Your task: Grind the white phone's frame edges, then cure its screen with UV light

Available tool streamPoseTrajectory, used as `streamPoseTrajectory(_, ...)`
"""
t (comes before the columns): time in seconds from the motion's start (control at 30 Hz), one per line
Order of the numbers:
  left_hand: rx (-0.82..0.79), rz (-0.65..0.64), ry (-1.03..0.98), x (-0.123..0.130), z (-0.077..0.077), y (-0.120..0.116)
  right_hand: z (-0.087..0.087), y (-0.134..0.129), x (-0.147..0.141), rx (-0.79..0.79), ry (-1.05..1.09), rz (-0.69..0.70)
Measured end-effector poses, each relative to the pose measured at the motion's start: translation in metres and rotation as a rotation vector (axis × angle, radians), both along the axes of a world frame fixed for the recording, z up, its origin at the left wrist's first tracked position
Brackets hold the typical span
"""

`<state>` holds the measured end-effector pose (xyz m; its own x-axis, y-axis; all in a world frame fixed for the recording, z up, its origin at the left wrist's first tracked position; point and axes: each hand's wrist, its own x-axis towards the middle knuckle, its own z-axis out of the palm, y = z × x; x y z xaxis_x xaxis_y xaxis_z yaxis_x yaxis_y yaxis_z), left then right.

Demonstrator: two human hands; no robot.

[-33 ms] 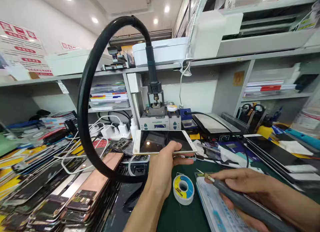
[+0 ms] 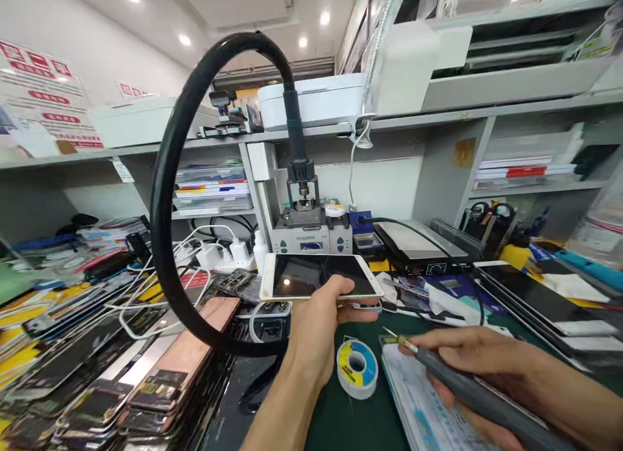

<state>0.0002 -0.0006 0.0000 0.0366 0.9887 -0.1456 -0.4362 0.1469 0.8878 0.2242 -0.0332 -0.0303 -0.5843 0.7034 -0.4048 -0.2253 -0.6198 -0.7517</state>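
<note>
My left hand (image 2: 311, 334) grips a white-framed smartphone (image 2: 302, 276) by its near right side, thumb on the dark screen and fingers underneath. The phone is held level above the bench, with light reflected in its glass. At the lower right my right hand (image 2: 467, 366) is closed around a grey pen-shaped tool (image 2: 467, 386) with a brass-coloured collar and a thin metal tip; its exact kind does not show. That tip points left, apart from the phone. Between my hands lies a wire spool (image 2: 357, 368) with a yellow and blue label. Beneath my right hand is a clear plastic case (image 2: 409, 399).
A thick black hose (image 2: 163, 211) loops up on the left from a grey soldering station (image 2: 311, 238). Stacked phone parts (image 2: 160, 399) and white cables (image 2: 141, 302) crowd the left side. Dark-screened devices (image 2: 545, 302) lie at the right, a flat heating plate (image 2: 418, 240) behind.
</note>
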Motion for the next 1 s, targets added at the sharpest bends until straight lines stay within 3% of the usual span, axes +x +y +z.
streamPoseTrajectory(0.2,-0.019,-0.025,-0.026,0.006,0.003,-0.006,0.019,-0.005,-0.006,0.063,0.114,-0.063)
streamPoseTrajectory(0.53,0.026,-0.072,-0.070,0.012,0.005,-0.011,0.026,-0.010,-0.008,0.107,0.137,-0.113)
streamPoseTrajectory(0.63,0.037,-0.057,-0.083,0.012,0.004,-0.011,0.026,-0.009,-0.008,0.116,0.164,-0.070)
streamPoseTrajectory(1.0,0.024,-0.029,-0.071,0.013,0.006,-0.013,0.030,-0.011,-0.010,0.116,0.203,-0.141)
